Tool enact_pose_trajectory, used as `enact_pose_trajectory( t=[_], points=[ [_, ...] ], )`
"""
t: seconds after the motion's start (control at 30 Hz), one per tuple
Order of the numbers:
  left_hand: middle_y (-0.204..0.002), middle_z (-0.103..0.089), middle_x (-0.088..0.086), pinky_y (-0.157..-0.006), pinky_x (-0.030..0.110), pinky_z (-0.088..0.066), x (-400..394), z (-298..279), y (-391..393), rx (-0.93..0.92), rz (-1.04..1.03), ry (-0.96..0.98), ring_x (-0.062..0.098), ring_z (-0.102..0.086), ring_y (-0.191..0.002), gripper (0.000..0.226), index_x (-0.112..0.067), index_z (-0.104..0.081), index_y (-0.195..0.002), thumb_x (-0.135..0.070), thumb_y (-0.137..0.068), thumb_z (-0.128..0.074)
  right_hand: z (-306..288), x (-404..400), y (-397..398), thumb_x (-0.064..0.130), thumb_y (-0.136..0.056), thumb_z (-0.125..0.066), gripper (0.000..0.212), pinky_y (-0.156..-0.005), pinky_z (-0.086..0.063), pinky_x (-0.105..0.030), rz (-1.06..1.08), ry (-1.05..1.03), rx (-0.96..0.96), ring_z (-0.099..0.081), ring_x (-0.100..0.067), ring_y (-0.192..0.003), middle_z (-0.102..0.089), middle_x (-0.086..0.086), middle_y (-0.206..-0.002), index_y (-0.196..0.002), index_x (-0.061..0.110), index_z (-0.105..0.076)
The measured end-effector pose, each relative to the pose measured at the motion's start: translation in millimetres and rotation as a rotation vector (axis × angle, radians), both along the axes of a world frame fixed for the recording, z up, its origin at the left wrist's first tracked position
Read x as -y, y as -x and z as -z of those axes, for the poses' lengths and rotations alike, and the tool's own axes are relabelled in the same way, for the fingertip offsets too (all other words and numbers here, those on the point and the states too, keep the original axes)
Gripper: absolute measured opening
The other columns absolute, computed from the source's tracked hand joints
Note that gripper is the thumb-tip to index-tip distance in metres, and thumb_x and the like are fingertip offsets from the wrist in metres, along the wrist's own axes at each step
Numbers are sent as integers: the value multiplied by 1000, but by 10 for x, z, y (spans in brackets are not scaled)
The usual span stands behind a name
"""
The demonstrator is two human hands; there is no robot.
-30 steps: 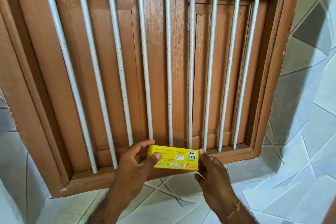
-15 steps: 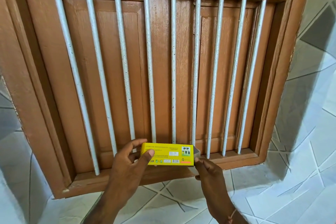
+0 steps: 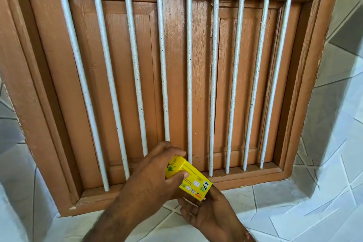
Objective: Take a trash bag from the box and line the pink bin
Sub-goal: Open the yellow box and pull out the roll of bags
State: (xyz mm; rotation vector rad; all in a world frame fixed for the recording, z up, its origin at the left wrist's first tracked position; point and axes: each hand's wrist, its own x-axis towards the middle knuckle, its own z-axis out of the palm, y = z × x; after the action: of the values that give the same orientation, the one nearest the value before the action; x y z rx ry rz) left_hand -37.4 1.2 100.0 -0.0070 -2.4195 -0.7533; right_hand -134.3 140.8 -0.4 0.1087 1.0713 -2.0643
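A small yellow trash bag box is held in front of the window sill, tilted so its right end points down. My left hand grips its upper left end, thumb across the front face. My right hand sits under the lower right end, fingers curled at the box's end flap. No bag shows outside the box. The pink bin is out of view.
A brown wooden window frame with closed shutters fills the view, with several white vertical bars in front. Its sill runs just behind the box. Pale tiled wall surrounds the frame below and to the right.
The box has gone from level to tilted, right end down. My left hand has turned over its left end. My right hand has dropped beneath the right end.
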Motion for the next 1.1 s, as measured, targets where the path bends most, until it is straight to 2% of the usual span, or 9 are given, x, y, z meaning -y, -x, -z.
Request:
enact_pose_trajectory(
  t=[0.2, 0.27, 0.43, 0.6, 0.73, 0.83, 0.93, 1.0, 1.1],
  points=[
    [-107, -59, -21, -82, 24, -54, 228, 171, -37, -57, -33, -295, 2, -61, -99, 36, -45, -62, -105, -38, -70, -70, 61, -107, 116, 19, -75, -64, 27, -76, -50, -41, 17, 74, -21, -68, -33, -87, -71, -17, -97, -100, 10, -68],
    [-104, -67, -10, -79, 34, -58, 309, 237, -36, -69, -45, -468, 9, -66, -95, 32, -42, -66, -102, -33, -72, -74, 87, -143, 155, 8, -83, -59, 19, -68, -53, -37, 46, 53, -62, -69, -28, -74, -74, -15, -86, -100, 12, -67],
    [-96, -75, 3, -75, 33, -55, 588, 552, -89, -102, -205, -762, 20, -70, -89, 21, -29, -70, -97, -16, -81, -76, 52, -383, 356, -7, -90, -46, 21, -40, -51, -20, 224, 41, -61, -64, -23, -61, -71, -15, -70, -87, 6, -63],
    [-93, -73, 7, -74, 37, -52, 641, 1193, -67, 46, -297, -942, 26, -67, -89, 16, -21, -70, -95, -11, -83, -73, -11, -660, 532, -4, -92, -46, 22, -43, -49, -19, 363, -20, -221, -62, -23, -69, -68, -13, -87, -91, 10, -63],
    [-92, -73, 6, -74, 33, -49, 527, 1512, -15, 114, -394, -792, 26, -69, -91, 38, -17, -70, -96, -44, -69, -73, -16, -660, 473, 3, -93, -52, 16, -56, -48, -29, 264, -183, -400, -63, -24, -72, -70, -11, -85, -96, 12, -65],
    [-94, -73, -2, -79, 32, -47, 440, 1452, -49, 178, -476, -550, 21, -68, -93, 20, -24, -69, -101, -33, -83, -70, -32, -576, 369, 4, -90, -57, 18, -61, -50, -34, 236, -266, -496, -65, -26, -78, -71, -12, -88, -104, 14, -63],
    [-103, -67, -6, -89, 38, -49, 383, 1330, -86, 87, -533, -139, 20, -61, -101, 23, -29, -66, -105, -38, -85, -60, -90, -478, 262, 0, -87, -60, 29, -60, -52, -35, 231, -268, -564, -65, -25, -82, -69, -14, -96, -111, 17, -60],
    [-114, -62, -12, -97, 35, -45, 203, 1084, -120, 89, -442, -132, 14, -54, -111, 29, -33, -62, -114, -44, -88, -57, -147, -401, 182, -2, -85, -61, 32, -59, -52, -35, 192, -252, -621, -65, -21, -77, -69, -12, -95, -112, 16, -58],
    [-125, -50, -25, -102, 26, -38, -122, 761, -54, 256, -159, -277, -1, -45, -118, 55, -43, -49, -132, -56, -81, -61, -232, -273, 57, -3, -85, -63, 33, -60, -52, -36, 124, -214, -681, -67, -18, -71, -71, -12, -93, -111, 16, -57]
  ],
)
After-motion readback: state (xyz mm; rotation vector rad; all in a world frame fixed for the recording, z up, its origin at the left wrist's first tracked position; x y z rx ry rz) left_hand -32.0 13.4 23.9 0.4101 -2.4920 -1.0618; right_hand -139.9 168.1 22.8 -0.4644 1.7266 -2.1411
